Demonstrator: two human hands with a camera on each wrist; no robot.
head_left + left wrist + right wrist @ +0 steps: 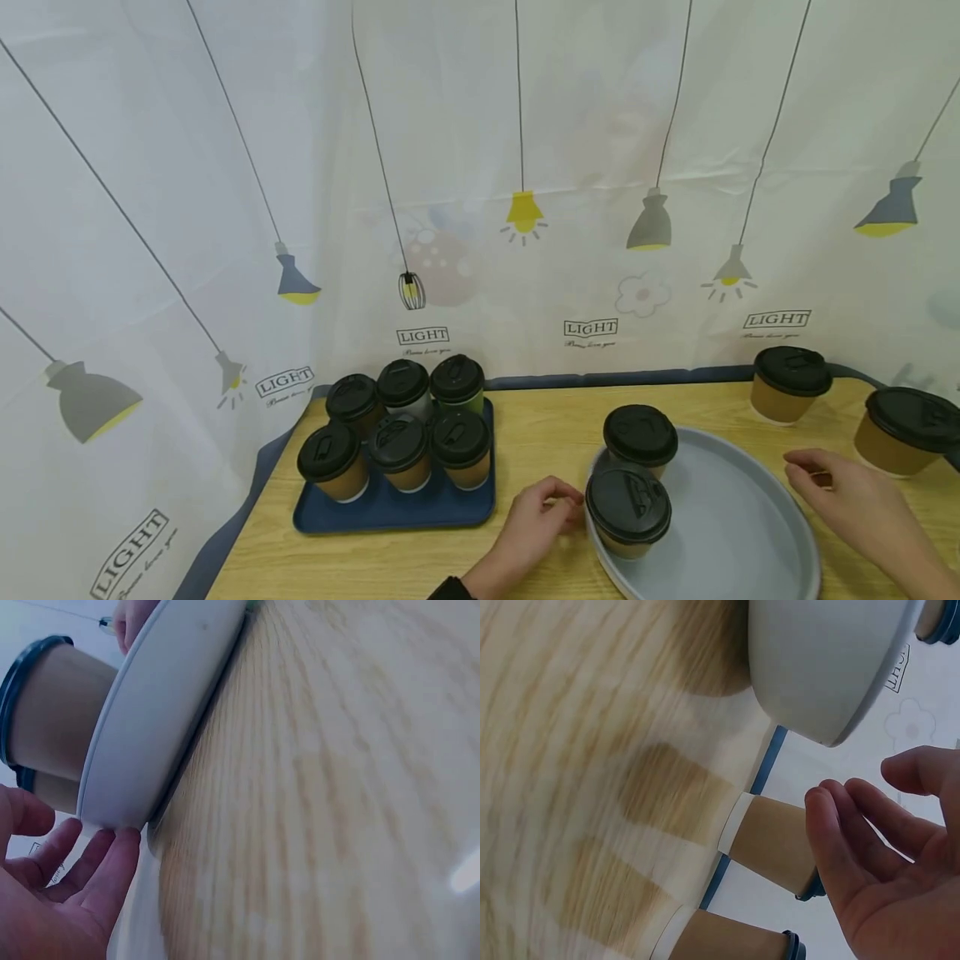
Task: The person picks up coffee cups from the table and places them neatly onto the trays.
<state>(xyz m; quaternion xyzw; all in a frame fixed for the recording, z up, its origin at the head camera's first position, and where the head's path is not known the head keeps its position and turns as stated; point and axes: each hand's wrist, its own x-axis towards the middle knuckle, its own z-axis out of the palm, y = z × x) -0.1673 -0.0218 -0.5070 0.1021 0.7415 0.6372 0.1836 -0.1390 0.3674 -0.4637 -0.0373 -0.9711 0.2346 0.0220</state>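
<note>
A round grey tray [738, 508] lies on the table, with two brown paper cups under black lids near its left rim: one lidded cup [628, 508] in front and another [640, 437] just behind it. My left hand [534, 521] is at the tray's left edge; in the left wrist view its loosely bent fingertips [124, 838] meet the tray's outer wall [150, 727]. On the opposite side my right hand [862, 504] hovers beside the right rim, fingers relaxed and nothing in them. In the right wrist view a gap separates that hand [900, 847] from the tray [825, 667].
At the left, a dark blue rectangular tray [390, 515] carries several lidded cups in two rows. Two more brown cups stand at the right, one toward the back [783, 400] and one beyond my right hand [888, 446]. A lamp-print cloth [465, 100] hangs behind the wooden table [547, 425].
</note>
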